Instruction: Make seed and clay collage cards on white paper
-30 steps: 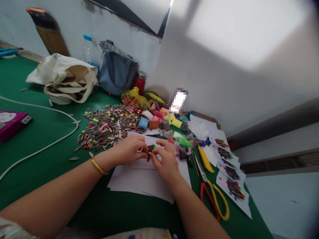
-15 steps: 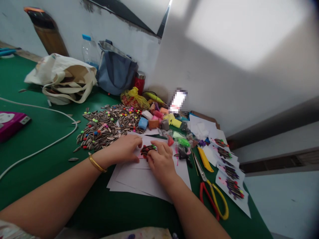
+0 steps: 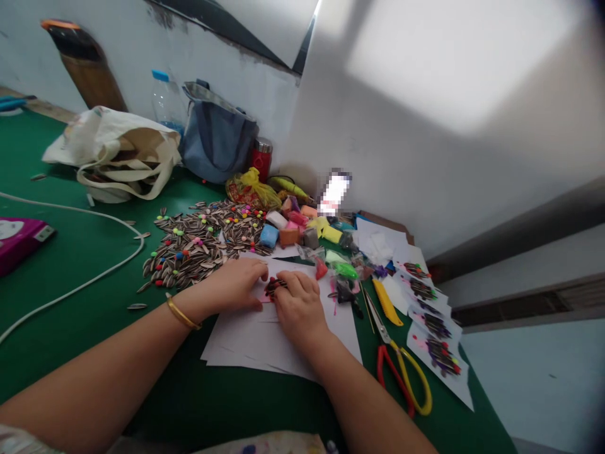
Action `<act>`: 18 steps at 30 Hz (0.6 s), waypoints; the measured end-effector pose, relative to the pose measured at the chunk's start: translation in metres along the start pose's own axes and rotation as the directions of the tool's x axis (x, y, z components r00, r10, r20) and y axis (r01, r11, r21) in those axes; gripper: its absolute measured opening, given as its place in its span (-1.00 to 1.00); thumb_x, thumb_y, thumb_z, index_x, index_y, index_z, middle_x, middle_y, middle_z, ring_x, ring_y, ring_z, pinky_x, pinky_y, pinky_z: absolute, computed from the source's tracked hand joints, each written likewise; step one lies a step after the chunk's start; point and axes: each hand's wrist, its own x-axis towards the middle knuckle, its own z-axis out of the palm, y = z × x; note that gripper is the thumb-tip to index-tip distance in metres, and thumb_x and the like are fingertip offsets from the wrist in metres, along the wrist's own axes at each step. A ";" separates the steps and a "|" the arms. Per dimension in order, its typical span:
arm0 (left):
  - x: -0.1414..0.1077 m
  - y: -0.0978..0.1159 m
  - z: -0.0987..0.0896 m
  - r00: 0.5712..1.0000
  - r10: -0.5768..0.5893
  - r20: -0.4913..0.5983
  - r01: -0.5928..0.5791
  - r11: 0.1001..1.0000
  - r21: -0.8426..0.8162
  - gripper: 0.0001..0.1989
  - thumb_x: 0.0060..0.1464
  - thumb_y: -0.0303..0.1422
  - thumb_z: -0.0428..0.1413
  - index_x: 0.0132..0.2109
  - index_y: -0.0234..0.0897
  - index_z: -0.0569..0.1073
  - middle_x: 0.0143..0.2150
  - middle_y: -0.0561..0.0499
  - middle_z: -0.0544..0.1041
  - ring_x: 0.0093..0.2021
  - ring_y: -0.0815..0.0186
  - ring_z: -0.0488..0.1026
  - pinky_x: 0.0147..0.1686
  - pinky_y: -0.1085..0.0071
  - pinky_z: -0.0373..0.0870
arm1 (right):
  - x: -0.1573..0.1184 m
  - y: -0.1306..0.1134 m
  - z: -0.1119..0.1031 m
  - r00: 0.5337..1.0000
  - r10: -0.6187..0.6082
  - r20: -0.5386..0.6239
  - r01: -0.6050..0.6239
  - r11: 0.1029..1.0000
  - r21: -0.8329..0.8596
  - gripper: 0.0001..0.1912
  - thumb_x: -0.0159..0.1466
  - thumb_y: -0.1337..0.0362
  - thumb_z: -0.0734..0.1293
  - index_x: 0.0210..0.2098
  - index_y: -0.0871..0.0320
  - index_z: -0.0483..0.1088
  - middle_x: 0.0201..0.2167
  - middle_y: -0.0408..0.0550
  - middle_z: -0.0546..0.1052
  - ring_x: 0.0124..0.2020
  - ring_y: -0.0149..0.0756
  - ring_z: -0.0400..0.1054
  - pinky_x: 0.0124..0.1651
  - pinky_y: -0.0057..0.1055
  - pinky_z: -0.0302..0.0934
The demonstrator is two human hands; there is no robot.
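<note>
Your right hand (image 3: 300,306) has moved further over the dark, red-flecked seed cluster (image 3: 273,287) on the white paper (image 3: 250,343); I can't tell whether it grips. Your left hand (image 3: 241,284), thumb and fingers parted, is beside it.

No readable text or numbers, pale patches on the magenta box (image 3: 23,247) too small to make out, phone screen (image 3: 334,193) pixelated, print on the white cloth bag (image 3: 87,133) blurred, red flask's (image 3: 261,161) marking unclear

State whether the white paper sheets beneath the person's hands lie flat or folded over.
Flat: the white paper sheets spread across the green tabletop, no fold visible; the left hand and right hand hide part.
</note>
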 end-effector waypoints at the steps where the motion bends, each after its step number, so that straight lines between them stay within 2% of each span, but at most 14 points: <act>1: 0.000 0.000 0.000 1.000 0.002 -0.001 -0.002 1.000 0.002 -0.59 -0.18 -0.22 0.32 -0.14 -0.21 0.46 -0.11 -0.04 0.54 -0.07 0.07 0.45 -0.16 0.27 0.31 | 0.000 0.000 0.000 1.000 -0.004 0.002 0.004 1.000 -0.002 -0.89 0.37 0.34 0.28 -0.18 0.11 0.46 0.09 -0.04 0.46 0.10 -0.14 0.21 0.08 -0.15 0.03; 6: 0.000 -0.002 0.002 1.000 0.000 -0.010 0.000 1.000 0.003 -0.61 -0.18 -0.23 0.31 -0.16 -0.20 0.45 -0.13 -0.03 0.53 -0.09 0.09 0.45 -0.17 0.28 0.30 | -0.001 -0.001 0.001 1.000 0.009 0.023 -0.009 1.000 0.021 -0.91 0.37 0.31 0.29 -0.18 0.09 0.46 0.06 -0.07 0.47 0.07 -0.16 0.23 0.06 -0.16 0.04; 11: 0.000 -0.002 0.001 1.000 -0.025 0.015 0.025 0.999 -0.023 -0.54 -0.25 -0.21 0.35 -0.16 -0.20 0.45 -0.14 -0.02 0.52 -0.08 0.09 0.43 -0.16 0.30 0.29 | -0.002 0.004 -0.011 0.998 0.058 -0.037 -0.052 0.989 0.136 -0.92 0.31 0.25 0.37 -0.20 0.06 0.48 0.05 -0.04 0.46 0.06 -0.12 0.24 0.10 -0.13 0.06; 15: 0.001 -0.004 -0.002 1.000 -0.023 0.018 0.024 0.998 -0.065 -0.53 -0.24 -0.15 0.35 -0.16 -0.21 0.45 -0.16 -0.02 0.51 -0.13 0.12 0.44 -0.21 0.33 0.28 | -0.002 0.022 -0.024 0.966 0.200 -0.164 -0.138 0.935 0.327 -0.84 0.35 0.31 0.27 -0.12 0.10 0.46 0.00 0.02 0.45 0.04 -0.15 0.27 0.12 -0.16 0.14; 18: 0.002 -0.007 -0.003 1.000 -0.016 0.001 0.016 0.991 -0.134 -0.65 -0.04 -0.13 0.25 -0.16 -0.22 0.46 -0.21 -0.02 0.52 -0.20 0.17 0.44 -0.25 0.35 0.29 | -0.003 0.043 -0.023 0.925 0.314 -0.214 -0.206 0.888 0.411 -0.77 0.37 0.36 0.17 -0.11 0.13 0.45 -0.06 0.05 0.46 0.04 -0.15 0.29 0.12 -0.16 0.18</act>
